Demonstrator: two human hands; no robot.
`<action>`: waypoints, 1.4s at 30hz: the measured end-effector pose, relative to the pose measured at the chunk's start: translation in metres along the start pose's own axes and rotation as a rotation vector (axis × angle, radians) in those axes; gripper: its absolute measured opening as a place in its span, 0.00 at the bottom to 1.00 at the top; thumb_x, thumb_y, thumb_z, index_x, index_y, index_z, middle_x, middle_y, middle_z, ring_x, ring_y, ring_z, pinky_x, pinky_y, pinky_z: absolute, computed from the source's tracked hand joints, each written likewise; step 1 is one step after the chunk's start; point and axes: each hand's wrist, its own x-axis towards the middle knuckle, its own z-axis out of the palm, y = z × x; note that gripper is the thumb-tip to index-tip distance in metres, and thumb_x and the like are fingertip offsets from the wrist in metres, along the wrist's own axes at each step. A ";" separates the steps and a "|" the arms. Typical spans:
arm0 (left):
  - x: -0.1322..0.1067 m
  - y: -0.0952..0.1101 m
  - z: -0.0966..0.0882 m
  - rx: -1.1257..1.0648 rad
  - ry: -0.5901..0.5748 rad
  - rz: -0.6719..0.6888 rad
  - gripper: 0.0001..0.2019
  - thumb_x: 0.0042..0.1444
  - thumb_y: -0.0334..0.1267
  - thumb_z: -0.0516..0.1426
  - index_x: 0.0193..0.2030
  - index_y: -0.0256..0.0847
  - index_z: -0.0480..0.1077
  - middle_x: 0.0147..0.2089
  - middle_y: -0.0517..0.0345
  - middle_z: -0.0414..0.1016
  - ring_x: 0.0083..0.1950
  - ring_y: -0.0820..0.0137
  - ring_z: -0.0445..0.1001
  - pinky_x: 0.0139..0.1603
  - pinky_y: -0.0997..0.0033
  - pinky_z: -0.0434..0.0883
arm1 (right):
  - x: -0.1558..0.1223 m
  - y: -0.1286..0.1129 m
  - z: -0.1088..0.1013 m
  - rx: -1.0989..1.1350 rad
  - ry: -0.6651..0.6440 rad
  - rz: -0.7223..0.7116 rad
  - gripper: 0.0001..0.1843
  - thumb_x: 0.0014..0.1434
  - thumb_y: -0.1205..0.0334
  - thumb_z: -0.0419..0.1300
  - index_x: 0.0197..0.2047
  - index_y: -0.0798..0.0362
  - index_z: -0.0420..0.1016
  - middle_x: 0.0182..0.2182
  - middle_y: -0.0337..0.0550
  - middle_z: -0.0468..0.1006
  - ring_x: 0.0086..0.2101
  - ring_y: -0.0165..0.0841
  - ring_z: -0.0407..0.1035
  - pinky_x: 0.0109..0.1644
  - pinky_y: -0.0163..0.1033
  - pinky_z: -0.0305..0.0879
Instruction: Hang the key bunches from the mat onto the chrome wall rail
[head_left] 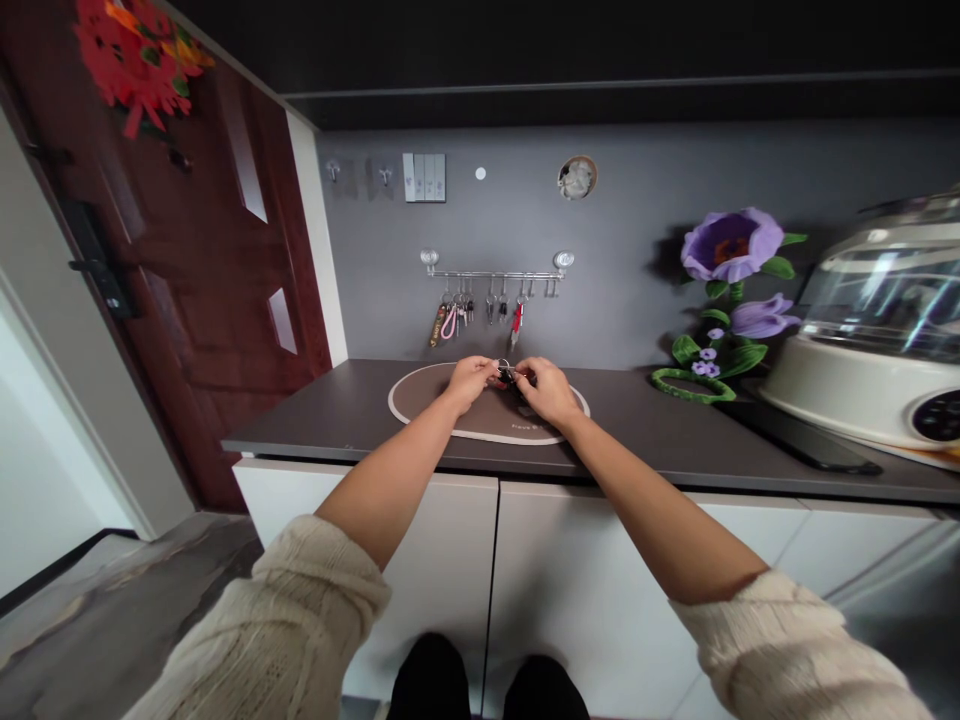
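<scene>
Both my hands meet over a brown oval mat (pixel 420 402) on the dark countertop. My left hand (pixel 471 380) and my right hand (pixel 546 388) are both pinched on a small bunch of keys with a metal ring (pixel 507 374), held just above the mat. On the grey wall behind hangs a chrome hook rail (pixel 495 272). Several key bunches with coloured tags (pixel 450 322) dangle from the rail.
A dark red door (pixel 202 280) stands at the left. Purple artificial flowers (pixel 727 290) and a white appliance with a clear lid (pixel 877 340) sit at the right of the countertop (pixel 337 415). White cabinet doors (pixel 525 560) are below.
</scene>
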 end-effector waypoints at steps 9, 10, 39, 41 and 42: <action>0.002 0.000 0.000 -0.086 -0.016 -0.026 0.09 0.46 0.40 0.57 0.27 0.33 0.69 0.27 0.56 0.72 0.24 0.79 0.65 0.29 0.76 0.63 | 0.000 0.002 0.002 0.004 0.001 -0.035 0.05 0.51 0.64 0.53 0.31 0.54 0.69 0.30 0.42 0.70 0.34 0.30 0.62 0.40 0.34 0.57; 0.002 0.000 0.000 -0.106 -0.022 -0.032 0.10 0.46 0.40 0.57 0.27 0.33 0.69 0.26 0.57 0.72 0.24 0.79 0.65 0.29 0.76 0.63 | 0.000 0.002 0.002 0.003 -0.001 -0.038 0.05 0.51 0.64 0.53 0.31 0.54 0.69 0.30 0.42 0.70 0.34 0.30 0.63 0.40 0.34 0.57; 0.000 0.000 0.004 -0.297 -0.250 0.045 0.17 0.37 0.45 0.62 0.30 0.34 0.66 0.27 0.62 0.67 0.26 0.80 0.66 0.29 0.77 0.61 | 0.005 0.000 0.002 0.134 0.121 -0.009 0.13 0.57 0.59 0.47 0.34 0.55 0.69 0.32 0.45 0.71 0.36 0.32 0.63 0.42 0.36 0.58; 0.000 -0.001 0.004 -0.296 -0.236 0.053 0.17 0.37 0.45 0.62 0.30 0.34 0.66 0.26 0.62 0.67 0.26 0.79 0.66 0.29 0.77 0.61 | 0.005 -0.001 0.001 0.144 0.133 -0.003 0.13 0.57 0.58 0.48 0.33 0.55 0.70 0.31 0.45 0.71 0.35 0.32 0.63 0.41 0.36 0.58; 0.000 -0.001 0.004 -0.298 -0.229 0.059 0.17 0.38 0.45 0.62 0.30 0.34 0.66 0.26 0.62 0.67 0.26 0.79 0.65 0.28 0.77 0.61 | 0.004 -0.001 0.001 0.151 0.138 0.001 0.12 0.57 0.58 0.48 0.32 0.55 0.70 0.31 0.45 0.71 0.34 0.32 0.64 0.41 0.36 0.58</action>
